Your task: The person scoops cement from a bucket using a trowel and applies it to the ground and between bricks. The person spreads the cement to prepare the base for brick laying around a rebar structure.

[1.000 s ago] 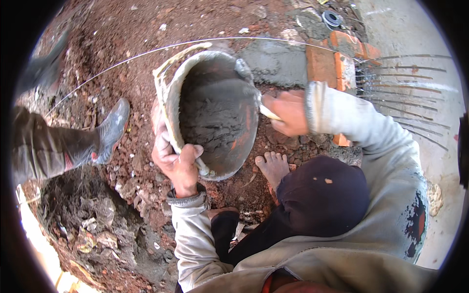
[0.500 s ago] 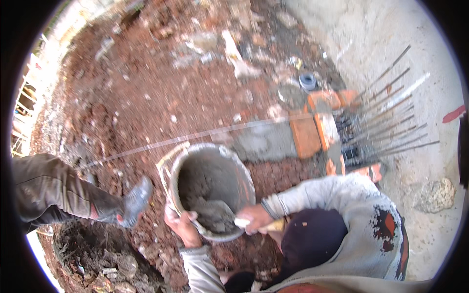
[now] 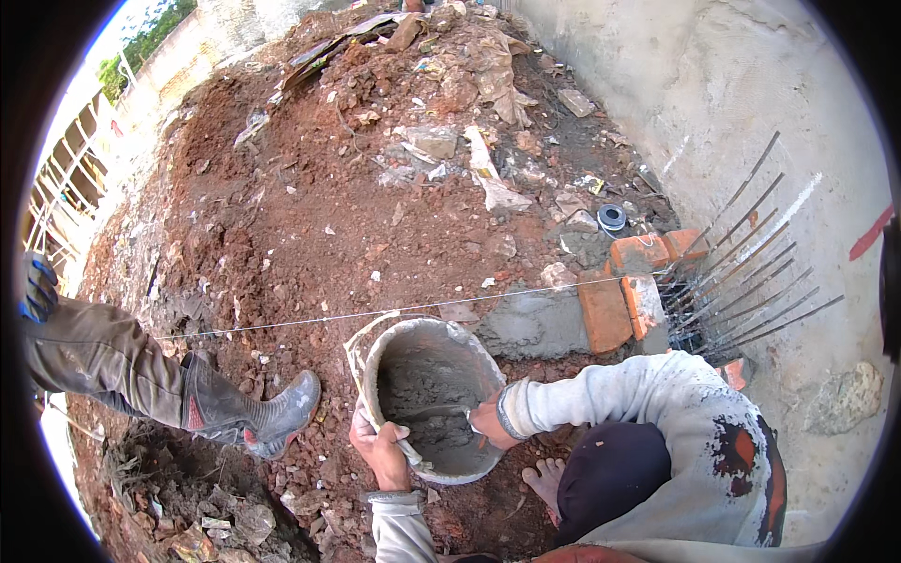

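Trowel (image 3: 439, 410) moved from bucket rim (image 3: 418, 327) into mortar (image 3: 413, 383); right grip (image 3: 492, 422) clasps hidden handle, left grip (image 3: 380, 452) clasps rim.

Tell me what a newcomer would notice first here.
Probably the bucket of grey mortar at lower centre, held by the left hand, while the right hand holds a trowel inside. Next, likely the fan of dark metal rods before the pale wall at right, beside the orange bricks.
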Available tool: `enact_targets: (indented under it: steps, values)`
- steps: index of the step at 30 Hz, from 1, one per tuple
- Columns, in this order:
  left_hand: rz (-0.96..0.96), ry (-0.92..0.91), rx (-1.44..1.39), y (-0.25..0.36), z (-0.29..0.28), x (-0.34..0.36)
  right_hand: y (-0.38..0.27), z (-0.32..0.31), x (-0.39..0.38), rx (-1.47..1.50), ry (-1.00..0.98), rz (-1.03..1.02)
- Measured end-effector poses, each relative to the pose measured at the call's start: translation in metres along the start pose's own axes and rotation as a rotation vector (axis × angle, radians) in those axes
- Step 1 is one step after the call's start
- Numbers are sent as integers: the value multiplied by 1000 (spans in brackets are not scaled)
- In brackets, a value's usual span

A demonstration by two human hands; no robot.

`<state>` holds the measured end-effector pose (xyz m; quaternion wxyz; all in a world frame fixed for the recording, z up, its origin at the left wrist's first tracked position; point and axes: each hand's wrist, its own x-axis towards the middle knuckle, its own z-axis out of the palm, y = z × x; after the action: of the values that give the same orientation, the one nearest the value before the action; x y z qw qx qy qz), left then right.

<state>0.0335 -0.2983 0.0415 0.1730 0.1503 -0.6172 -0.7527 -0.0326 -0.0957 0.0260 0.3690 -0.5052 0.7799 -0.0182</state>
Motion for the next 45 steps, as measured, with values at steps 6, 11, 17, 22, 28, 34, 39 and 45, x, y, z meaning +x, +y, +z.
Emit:
enact_targets:
  steps: [6,11,17,22,28,34,39,45]
  values:
    - [21,-30,-6,2,3,-1,-14,7,0,5,116,92]
    - [-17,-15,42,-2,-3,0,-23,4,-5,173,292,187]
    - [19,37,-82,-7,-23,16,0,15,22,251,199,81]
    - [11,134,-150,2,-50,24,50,26,-20,728,644,-119]
    - [-231,382,-165,-31,-106,21,154,118,-100,412,1265,988]
    - [-238,299,-125,-31,-110,30,169,102,-114,362,912,1454]
    - [-244,309,-81,-23,-103,24,172,101,-100,375,762,1575]
    - [-231,253,-224,-36,-117,35,169,99,-106,413,841,1532]
